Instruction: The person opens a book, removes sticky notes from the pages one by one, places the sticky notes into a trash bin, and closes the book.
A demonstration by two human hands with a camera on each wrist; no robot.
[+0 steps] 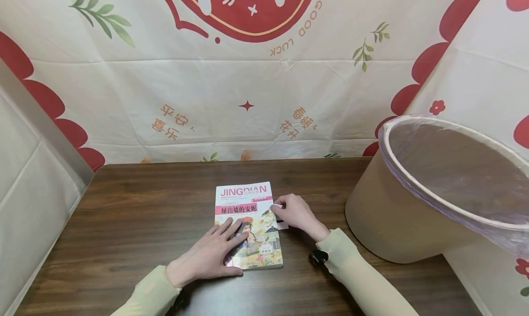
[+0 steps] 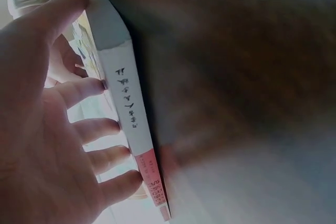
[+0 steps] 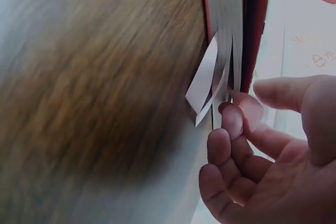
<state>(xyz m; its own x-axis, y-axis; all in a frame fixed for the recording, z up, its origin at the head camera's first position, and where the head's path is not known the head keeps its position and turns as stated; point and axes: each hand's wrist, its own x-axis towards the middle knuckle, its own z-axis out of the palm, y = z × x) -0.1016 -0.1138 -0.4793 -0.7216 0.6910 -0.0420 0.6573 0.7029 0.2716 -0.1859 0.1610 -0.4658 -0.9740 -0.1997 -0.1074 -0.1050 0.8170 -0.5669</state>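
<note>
A paperback book (image 1: 264, 254) with a pink-and-white illustrated cover lies on the wooden table. My left hand (image 1: 208, 254) rests on its lower left part, fingers spread and straight. In the left wrist view the fingertips press along the cover beside the white and red spine (image 2: 126, 93). At the book's right edge, my right hand (image 1: 298, 212) has its fingers curled and pinches a thin pale piece of paper (image 3: 251, 110). Below those fingers, a white slip (image 1: 283, 225) with a dark mark sticks out from the pages. The right wrist view shows white paper strips (image 3: 202, 80) jutting from the page edges.
A large beige round bin (image 1: 388, 215), its rim wrapped in clear plastic, stands at the right, close to my right forearm. Behind the brown table (image 1: 136, 205) hangs a white cloth (image 1: 231, 86) with red and green prints. A dark watch (image 1: 318, 257) sits on my right wrist.
</note>
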